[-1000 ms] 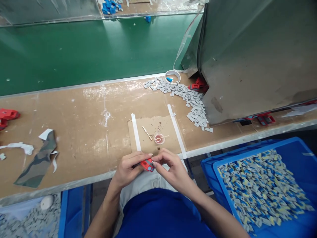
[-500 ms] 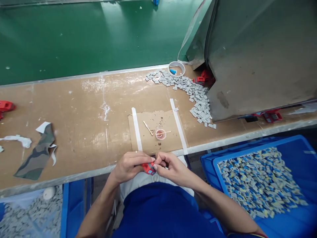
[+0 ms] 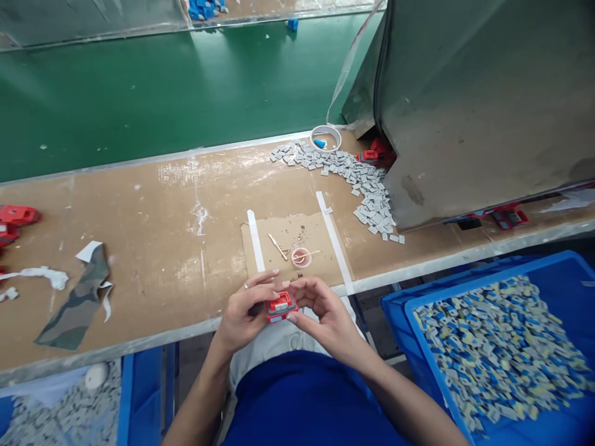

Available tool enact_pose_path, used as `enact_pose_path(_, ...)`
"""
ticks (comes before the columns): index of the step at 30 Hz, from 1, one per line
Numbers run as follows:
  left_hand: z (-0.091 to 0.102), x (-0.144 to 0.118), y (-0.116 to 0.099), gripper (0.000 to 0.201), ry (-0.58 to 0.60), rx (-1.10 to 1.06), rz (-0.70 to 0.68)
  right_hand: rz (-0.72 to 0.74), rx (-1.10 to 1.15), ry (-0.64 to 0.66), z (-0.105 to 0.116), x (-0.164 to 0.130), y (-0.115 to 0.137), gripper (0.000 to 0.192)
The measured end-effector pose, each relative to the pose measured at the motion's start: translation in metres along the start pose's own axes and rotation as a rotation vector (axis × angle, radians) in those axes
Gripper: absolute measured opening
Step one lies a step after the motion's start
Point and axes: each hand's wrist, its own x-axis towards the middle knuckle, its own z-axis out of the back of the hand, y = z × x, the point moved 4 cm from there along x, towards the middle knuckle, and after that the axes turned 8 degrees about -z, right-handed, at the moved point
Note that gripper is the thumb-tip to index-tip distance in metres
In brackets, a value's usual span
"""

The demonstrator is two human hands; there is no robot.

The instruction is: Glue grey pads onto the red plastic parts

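A small red plastic part (image 3: 281,303) with a grey band round it is held just in front of the table's near edge. My left hand (image 3: 245,311) grips its left side, with the fingers over the top. At its right side, my right hand (image 3: 329,317) has its thumb on the near corner and its curled fingers behind. Beyond the hands, a small round cup (image 3: 301,257) of reddish liquid stands on a taped-down sheet of brown paper (image 3: 274,272), with a thin stick laid in it. A pale pen-like stick (image 3: 277,246) lies left of the cup.
Many small grey pieces (image 3: 372,198) lie heaped at the right, beside a tape roll (image 3: 325,139). Camouflage cloth (image 3: 77,303) and red parts (image 3: 18,215) lie at left. Blue bins (image 3: 406,306) of small parts stand below the table. A large metal panel (image 3: 488,111) rises at right.
The red part has been turned so its recessed red face shows. My right fingers have gone from a pinch at its edge to a wider hold. The view has tilted up slightly.
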Motion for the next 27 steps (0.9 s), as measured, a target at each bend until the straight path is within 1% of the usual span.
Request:
enact_pose_path(3,0.000,0.002,-0.002,0.038,0.040,-0.031,0.040,0.132,-0.224,-0.078,0.004,0.000,0.009,0.028)
enact_pose_path(5,-0.001,0.003,-0.002,0.030,0.051,-0.060,0.098,0.204,-0.363,-0.122,0.006,0.000,0.015,0.025)
enact_pose_path(7,0.000,0.002,-0.001,0.017,0.017,-0.080,0.170,0.238,-0.442,-0.139,0.005,0.000,0.018,0.025)
enact_pose_path(9,0.001,0.000,0.001,0.010,-0.035,-0.103,0.232,0.258,-0.482,-0.136,0.003,0.001,0.020,0.026)
enact_pose_path(12,0.001,-0.003,0.003,0.007,-0.081,-0.151,0.294,0.281,-0.525,-0.133,-0.002,0.004,0.021,0.027)
enact_pose_path(19,0.004,-0.005,0.006,0.007,-0.099,-0.216,0.351,0.274,-0.534,-0.096,-0.004,0.007,0.019,0.034)
enact_pose_path(23,0.004,-0.006,0.006,0.006,-0.103,-0.229,0.362,0.270,-0.548,-0.082,-0.005,0.006,0.021,0.030)
enact_pose_path(27,0.003,-0.009,0.005,0.004,-0.118,-0.234,0.359,0.246,-0.655,-0.070,-0.010,0.006,0.024,0.020)
